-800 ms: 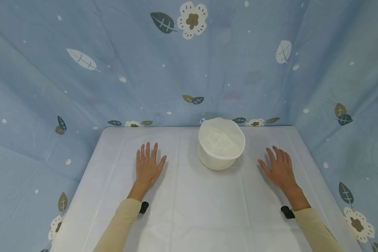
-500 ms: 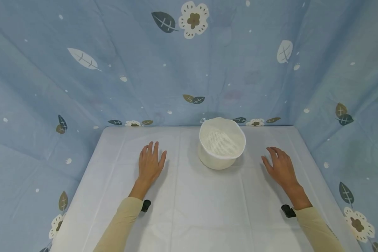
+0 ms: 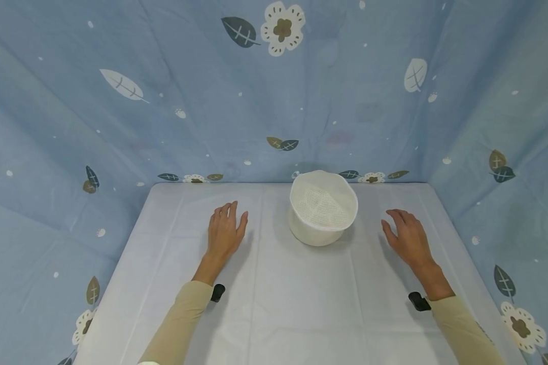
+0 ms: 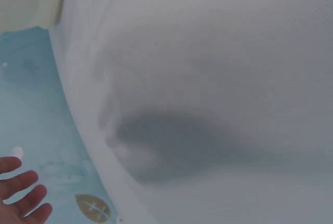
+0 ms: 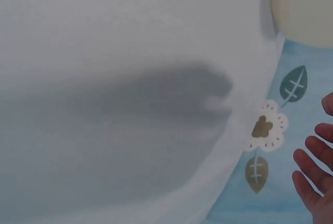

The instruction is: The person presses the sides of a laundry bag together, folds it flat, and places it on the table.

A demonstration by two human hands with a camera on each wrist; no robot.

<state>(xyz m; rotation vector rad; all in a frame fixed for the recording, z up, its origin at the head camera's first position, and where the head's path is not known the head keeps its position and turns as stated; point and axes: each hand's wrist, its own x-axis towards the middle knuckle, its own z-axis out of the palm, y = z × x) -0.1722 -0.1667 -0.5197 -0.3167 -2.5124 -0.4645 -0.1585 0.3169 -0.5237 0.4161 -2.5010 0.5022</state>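
Observation:
A cream, round tub (image 3: pixel 317 235) with white mesh (image 3: pixel 321 208) inside stands upright near the back of the white table, its wavy rim tipped toward the camera. To its left, my left hand (image 3: pixel 224 234) hovers over the table with fingers loosely bent and its shadow beside it. My right hand (image 3: pixel 409 238) hovers on the tub's other side, thumb apart from the fingers. Neither hand touches the tub or holds anything. In the left wrist view, the fingers of my left hand (image 4: pixel 22 195) enter at the lower left; the tub's side (image 4: pixel 28 0) shows above.
The white cloth-covered table (image 3: pixel 301 309) ends at a straight back edge. Behind it and at both sides hangs a blue curtain (image 3: pixel 201 116) printed with leaves and flowers. A black wrist device (image 3: pixel 419 301) sits at the right sleeve, another (image 3: pixel 217 292) at the left.
My left hand has moved to the right, toward the tub, and its fingers have drawn together. My right hand has shifted slightly and its fingers have bent more. The tub has stayed put.

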